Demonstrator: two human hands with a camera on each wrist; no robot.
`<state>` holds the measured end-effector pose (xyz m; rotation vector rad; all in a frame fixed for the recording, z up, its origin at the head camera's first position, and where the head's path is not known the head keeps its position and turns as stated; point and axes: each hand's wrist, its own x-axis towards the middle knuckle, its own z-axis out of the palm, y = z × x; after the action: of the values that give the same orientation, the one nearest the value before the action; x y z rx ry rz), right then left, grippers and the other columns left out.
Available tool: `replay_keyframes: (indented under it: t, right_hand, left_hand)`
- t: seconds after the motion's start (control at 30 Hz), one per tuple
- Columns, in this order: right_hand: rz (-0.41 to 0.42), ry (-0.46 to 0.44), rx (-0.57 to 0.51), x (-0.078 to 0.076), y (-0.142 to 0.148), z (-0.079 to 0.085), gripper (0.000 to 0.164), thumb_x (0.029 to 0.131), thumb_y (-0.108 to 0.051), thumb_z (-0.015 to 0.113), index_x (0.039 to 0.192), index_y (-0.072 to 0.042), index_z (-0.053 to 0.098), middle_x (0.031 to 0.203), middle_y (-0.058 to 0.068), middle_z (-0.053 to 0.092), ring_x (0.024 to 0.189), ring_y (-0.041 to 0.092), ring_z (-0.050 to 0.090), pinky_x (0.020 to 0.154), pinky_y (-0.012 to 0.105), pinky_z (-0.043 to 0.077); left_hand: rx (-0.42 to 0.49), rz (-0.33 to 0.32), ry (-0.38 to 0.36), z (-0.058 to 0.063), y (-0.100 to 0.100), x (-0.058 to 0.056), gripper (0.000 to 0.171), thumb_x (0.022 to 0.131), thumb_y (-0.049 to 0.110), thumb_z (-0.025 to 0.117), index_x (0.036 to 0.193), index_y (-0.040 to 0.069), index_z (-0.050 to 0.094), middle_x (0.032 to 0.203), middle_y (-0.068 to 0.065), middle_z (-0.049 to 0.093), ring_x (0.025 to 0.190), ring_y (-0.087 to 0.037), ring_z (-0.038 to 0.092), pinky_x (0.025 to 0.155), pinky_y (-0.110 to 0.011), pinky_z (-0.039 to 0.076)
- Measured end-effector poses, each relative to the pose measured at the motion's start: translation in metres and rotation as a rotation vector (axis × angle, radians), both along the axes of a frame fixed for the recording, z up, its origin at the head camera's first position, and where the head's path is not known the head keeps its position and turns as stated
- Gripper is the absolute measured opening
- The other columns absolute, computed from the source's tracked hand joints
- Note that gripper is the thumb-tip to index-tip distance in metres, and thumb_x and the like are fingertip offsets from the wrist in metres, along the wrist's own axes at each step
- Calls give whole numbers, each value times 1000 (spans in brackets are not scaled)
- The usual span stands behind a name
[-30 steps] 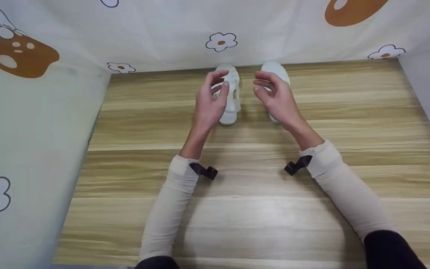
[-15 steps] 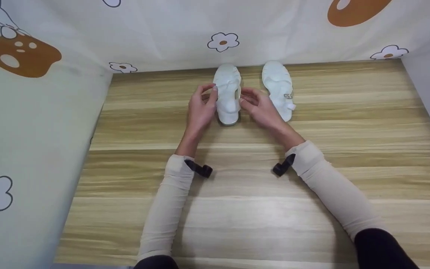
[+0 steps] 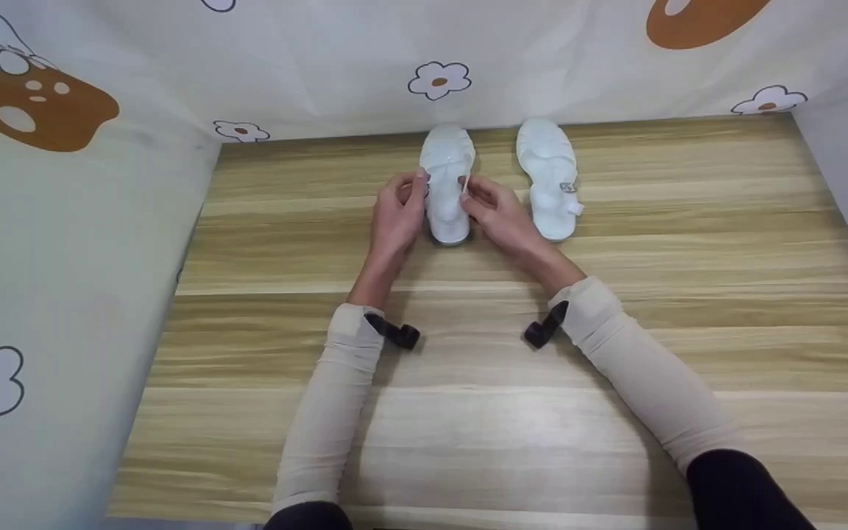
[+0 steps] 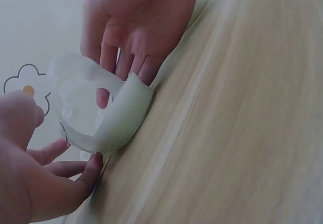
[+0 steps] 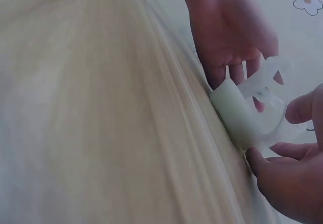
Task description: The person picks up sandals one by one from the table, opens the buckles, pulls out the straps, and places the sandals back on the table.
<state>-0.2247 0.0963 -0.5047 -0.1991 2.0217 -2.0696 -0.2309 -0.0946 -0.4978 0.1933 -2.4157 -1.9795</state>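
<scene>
Two white sandals stand side by side on the wood-patterned surface, toes toward the patterned cloth. At the left sandal (image 3: 447,213), my left hand (image 3: 397,217) holds the left edge, thumb above and fingers low beside the sole. My right hand (image 3: 501,217) pinches the strap on the right side of the same sandal. In the left wrist view, the heel end of the sandal (image 4: 126,113) sits between both hands, fingertips right at its sole. The right sandal (image 3: 553,206) lies untouched, with a small metal buckle (image 3: 567,188) and a loose strap end on its right side.
White cloth (image 3: 336,81) printed with flowers and brown shapes hangs just past the toes. Similar cloth (image 3: 85,258) runs down the left, and a plain pale panel (image 3: 847,169) stands on the right. Black wrist cameras (image 3: 398,333) jut inward from the beige sleeves.
Both hands came down from above the sandals to the sides of the left one. The right hand moved left, uncovering the right sandal, and now pulls the left sandal's strap slightly inward.
</scene>
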Motion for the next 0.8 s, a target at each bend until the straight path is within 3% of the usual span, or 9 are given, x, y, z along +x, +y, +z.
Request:
replay_keyframes:
  t: [0.23, 0.4, 0.53, 0.63, 0.8]
  right_hand:
    - [-9, -16, -19, 1, 0, -1, 50, 111, -12, 57, 156, 6, 49, 163, 18, 53, 152, 23, 49, 122, 35, 46]
    - [-14, -28, -7, 2, 1, 0, 44, 111, -13, 57, 152, 1, 56, 158, 17, 59, 134, 16, 57, 98, 21, 51]
    - [-25, -20, 6, 3, 3, 0, 40, 110, -12, 59, 148, 1, 60, 154, 16, 62, 120, 15, 60, 80, 21, 49]
    - [-25, 0, 17, 5, 5, 1, 40, 109, -11, 60, 147, 1, 60, 154, 15, 63, 124, 15, 60, 84, 20, 49]
    - [-18, 32, 30, 9, 9, 2, 42, 107, -10, 62, 147, 2, 60, 157, 16, 61, 146, 19, 54, 111, 25, 49]
  left_hand:
    - [-82, -1, -10, 1, 2, 2, 34, 112, 46, 58, 117, 18, 77, 121, -1, 78, 116, -10, 70, 98, -32, 53]
    - [-95, 3, -16, 3, 4, 4, 32, 112, 46, 57, 116, 21, 77, 117, 1, 78, 109, -11, 68, 92, -32, 52]
    - [-131, 4, -18, 5, 5, 7, 33, 111, 49, 57, 115, 24, 77, 117, 4, 79, 108, -9, 68, 92, -32, 51]
    - [-136, 5, -1, 7, 6, 8, 32, 111, 48, 58, 114, 23, 77, 114, 4, 80, 103, -9, 68, 88, -31, 50]
    - [-105, -18, 58, 8, 7, 11, 32, 111, 42, 59, 115, 17, 78, 111, -1, 80, 99, -10, 67, 83, -26, 51]
